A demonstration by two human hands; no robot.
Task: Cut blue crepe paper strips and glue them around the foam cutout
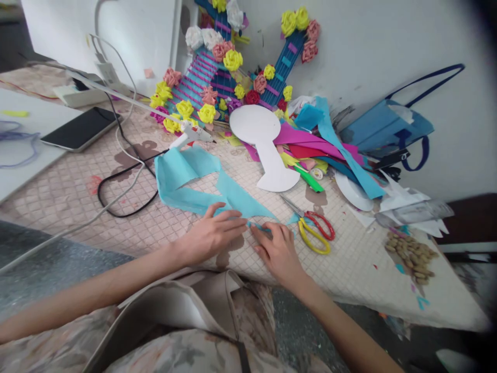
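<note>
Both my hands meet at the table's near edge over a narrow rolled strip of blue crepe paper (256,225). My left hand (209,235) is closed on the strip's left end, its fingers angled to the right and its thumb mostly hidden. My right hand (277,251) pinches the same strip with bent fingers, thumb toward me. Much of the strip is covered by fingers. Just beyond lies a larger loose piece of light-blue crepe paper (186,199), folded round in a loop. Scissors (312,228) with red and yellow handles rest right of my right hand.
A white glue gun (192,135) lies behind the blue paper, its cable trailing left near a phone (82,128). White card cutouts (267,155), a green cutter (308,178) and coloured paper scraps (318,142) spread behind. Flower-decorated blue pieces (198,77) lean on the wall; peanuts (411,256) lie right.
</note>
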